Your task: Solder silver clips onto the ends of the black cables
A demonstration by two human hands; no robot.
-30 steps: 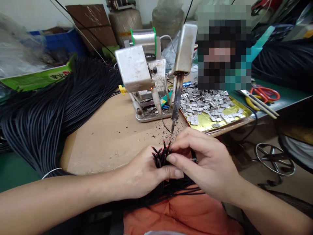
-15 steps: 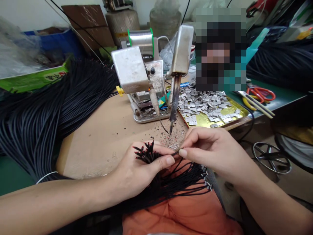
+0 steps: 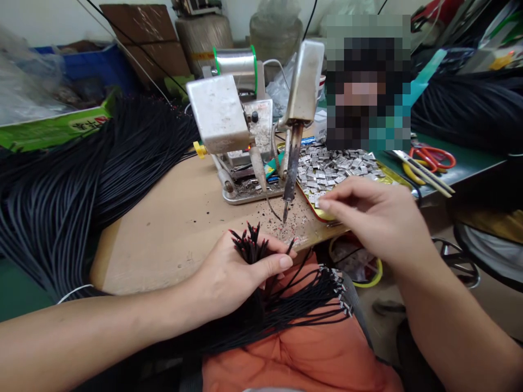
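My left hand [image 3: 232, 280] is closed round a bundle of thin black wires [image 3: 251, 247] whose red-tipped ends stick up above the fist; the rest of the wires fan out over my orange lap. My right hand [image 3: 376, 215] hovers over the near edge of a gold tray [image 3: 396, 177] heaped with small metal terminals [image 3: 333, 169]. Its thumb and forefinger are pinched together, and I cannot make out anything between them. A soldering iron [image 3: 291, 174] hangs tip-down just left of that hand, mounted on a metal soldering fixture [image 3: 232, 120].
A big mass of black cables [image 3: 73, 185] covers the left of the tan bench. A solder spool [image 3: 237, 60] sits behind the fixture. Red-handled scissors [image 3: 435, 157] and pliers lie at the right. Another person sits opposite. A green box [image 3: 53, 128] is at far left.
My right hand let go of the single wire it was pulling from the bundle and moved up and right to the terminal tray. The left hand kept hold of the bundle.
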